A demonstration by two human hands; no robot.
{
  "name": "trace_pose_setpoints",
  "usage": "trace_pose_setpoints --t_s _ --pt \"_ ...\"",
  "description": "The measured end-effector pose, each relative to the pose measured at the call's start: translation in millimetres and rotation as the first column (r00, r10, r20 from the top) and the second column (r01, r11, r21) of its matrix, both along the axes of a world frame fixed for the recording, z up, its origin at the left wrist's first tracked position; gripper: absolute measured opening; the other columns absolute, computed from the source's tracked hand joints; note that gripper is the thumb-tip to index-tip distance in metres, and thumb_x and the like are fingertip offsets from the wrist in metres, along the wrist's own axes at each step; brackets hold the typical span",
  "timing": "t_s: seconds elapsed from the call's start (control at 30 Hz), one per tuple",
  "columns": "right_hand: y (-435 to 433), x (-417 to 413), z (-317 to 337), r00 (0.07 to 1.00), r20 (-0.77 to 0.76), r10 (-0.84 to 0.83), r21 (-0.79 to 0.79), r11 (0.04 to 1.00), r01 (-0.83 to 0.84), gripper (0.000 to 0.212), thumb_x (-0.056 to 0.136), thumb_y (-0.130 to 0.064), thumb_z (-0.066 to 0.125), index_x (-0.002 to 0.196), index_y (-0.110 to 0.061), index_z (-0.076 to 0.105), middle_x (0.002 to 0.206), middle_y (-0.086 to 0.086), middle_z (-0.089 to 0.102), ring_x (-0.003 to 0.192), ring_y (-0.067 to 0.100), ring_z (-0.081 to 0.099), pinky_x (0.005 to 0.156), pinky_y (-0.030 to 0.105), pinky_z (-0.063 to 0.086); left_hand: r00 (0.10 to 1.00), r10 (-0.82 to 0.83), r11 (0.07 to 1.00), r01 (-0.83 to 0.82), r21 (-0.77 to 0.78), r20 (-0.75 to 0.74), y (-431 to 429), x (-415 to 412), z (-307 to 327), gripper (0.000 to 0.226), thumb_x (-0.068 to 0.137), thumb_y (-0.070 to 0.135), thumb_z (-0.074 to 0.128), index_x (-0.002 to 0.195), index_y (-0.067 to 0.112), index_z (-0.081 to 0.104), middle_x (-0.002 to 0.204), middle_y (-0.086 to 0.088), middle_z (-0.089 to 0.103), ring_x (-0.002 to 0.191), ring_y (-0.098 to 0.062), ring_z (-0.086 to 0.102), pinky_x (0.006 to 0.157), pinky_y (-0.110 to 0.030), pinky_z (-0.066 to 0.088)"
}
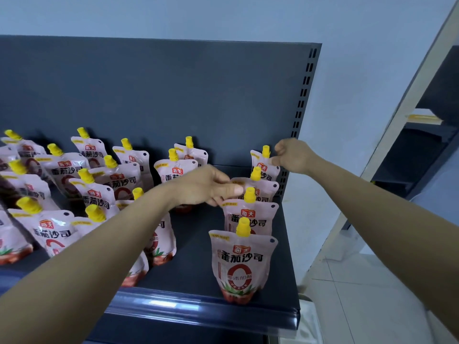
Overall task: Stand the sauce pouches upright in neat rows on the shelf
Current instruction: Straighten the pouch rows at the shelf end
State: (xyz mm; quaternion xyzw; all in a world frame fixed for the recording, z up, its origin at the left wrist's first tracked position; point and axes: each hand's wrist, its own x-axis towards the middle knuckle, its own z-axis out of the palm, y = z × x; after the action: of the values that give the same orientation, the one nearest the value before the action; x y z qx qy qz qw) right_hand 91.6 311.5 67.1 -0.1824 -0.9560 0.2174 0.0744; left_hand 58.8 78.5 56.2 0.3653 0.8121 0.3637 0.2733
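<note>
The front pouch [242,264] stands upright close to the shelf's [193,247] front lip [198,304], near the shelf's right-hand edge. Beyond that edge the tiled floor [347,294] lies open, and further right of the front pouch stands a neighbouring rack [422,145]. Directly behind the front pouch, in one file toward the back panel [173,95], stand the second pouch [249,219], the third pouch [260,188] and the back pouch [263,166]. All are pink with yellow caps, each overlapping the one behind, and the last is near the slotted upright [303,95]. Left of the front pouch a bare strip of dark deck runs from the lip back toward the panel. Past that strip, a crowd of pouches [94,189] fills the rest of the shelf in loose, uneven lines, with several of them leaning. The left hand [208,187] reaches across this strip, behind and left of the front pouch. Its thumb lies over the third pouch's upper left edge with fingers curled behind, pinching it. The right hand [293,156] is furthest back from the front pouch, at the back pouch's upper right corner. Its fingers are curled and its thumb tip is on that corner, but I cannot tell whether it actually grips.
</note>
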Motion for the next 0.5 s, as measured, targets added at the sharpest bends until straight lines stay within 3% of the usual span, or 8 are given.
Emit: trace_pose_setpoints --t_s 0.1,0.17,0.23,0.3,0.37,0.43,0.5 --pt "0 -8 -7 0.995 0.093 0.036 0.041 0.998 -0.040 0.018 0.089 -0.015 0.061 0.078 -0.001 0.060 0.081 0.016 0.056 0.083 0.032 0.058 0.071 0.032 0.043 0.977 0.157 0.982 -0.138 0.131 -0.145 9 -14 2 0.025 0.083 0.026 0.066 0.097 0.006 0.068 0.087 -0.004 0.069 0.080 -0.013 0.064 0.074 -0.024 0.052" --pt "3 -14 -13 0.987 0.153 0.045 0.080 0.995 -0.058 0.036 0.087 -0.009 0.060 0.055 -0.009 0.045 0.062 0.009 0.047 0.079 0.037 0.064 0.058 0.029 0.038 0.957 0.176 0.984 -0.163 0.075 -0.229 20 -21 -4 0.029 0.080 0.020 0.071 0.105 0.007 0.065 0.097 -0.003 0.065 0.091 -0.015 0.060 0.080 -0.024 0.048" --pt "7 -18 -17 0.986 0.162 0.046 0.092 0.994 -0.061 0.042 0.085 -0.003 0.060 0.049 -0.011 0.039 0.053 0.004 0.042 0.072 0.033 0.063 0.054 0.029 0.037 0.965 0.126 0.991 -0.134 -0.020 -0.231 33 -26 -12 0.034 0.077 0.020 0.074 0.107 0.009 0.064 0.100 -0.002 0.066 0.094 -0.017 0.061 0.089 -0.030 0.049" --pt "11 -22 -20 0.990 0.136 0.048 0.058 0.997 -0.056 0.038 0.087 -0.002 0.058 0.051 -0.008 0.047 0.055 0.005 0.044 0.071 0.029 0.057 0.060 0.032 0.043 0.968 0.084 0.994 -0.098 -0.047 -0.236 43 -26 -17 0.024 0.077 0.016 0.073 0.098 0.007 0.068 0.096 -0.006 0.071 0.091 -0.021 0.065 0.089 -0.035 0.052" --pt "16 -26 -22 0.994 0.089 0.071 0.006 0.997 -0.072 0.020 0.090 -0.006 0.058 0.074 0.000 0.068 0.070 0.012 0.058 0.079 0.033 0.061 0.076 0.040 0.054 0.964 0.081 0.994 -0.098 -0.053 -0.255 51 -27 -22 0.007 0.078 0.012 0.071 0.082 0.006 0.070 0.082 -0.007 0.071 0.077 -0.019 0.065 0.078 -0.034 0.054" --pt "18 -31 -24 0.996 0.029 0.080 -0.042 0.996 -0.079 0.019 0.091 -0.009 0.060 0.096 0.004 0.071 0.090 0.021 0.068 0.090 0.038 0.066 0.087 0.047 0.054 0.961 0.097 0.991 -0.116 -0.059 -0.258 54 -27 -25 0.022 0.079 0.009 0.069 0.058 0.014 0.063 0.060 0.002 0.061 0.055 -0.002 0.055 0.058 -0.020 0.047" --pt "22 -39 -29 0.996 -0.022 0.083 -0.070 0.994 -0.084 0.020 0.090 -0.009 0.059 0.096 0.006 0.072 0.093 0.025 0.070 0.088 0.040 0.066 0.084 0.045 0.055 0.964 0.134 0.988 -0.148 -0.044 -0.229 59 -28 -30 0.040 0.079 0.006 0.069 0.047 0.024 0.055 0.045 0.013 0.052 0.040 0.006 0.047 0.046 -0.007 0.036"
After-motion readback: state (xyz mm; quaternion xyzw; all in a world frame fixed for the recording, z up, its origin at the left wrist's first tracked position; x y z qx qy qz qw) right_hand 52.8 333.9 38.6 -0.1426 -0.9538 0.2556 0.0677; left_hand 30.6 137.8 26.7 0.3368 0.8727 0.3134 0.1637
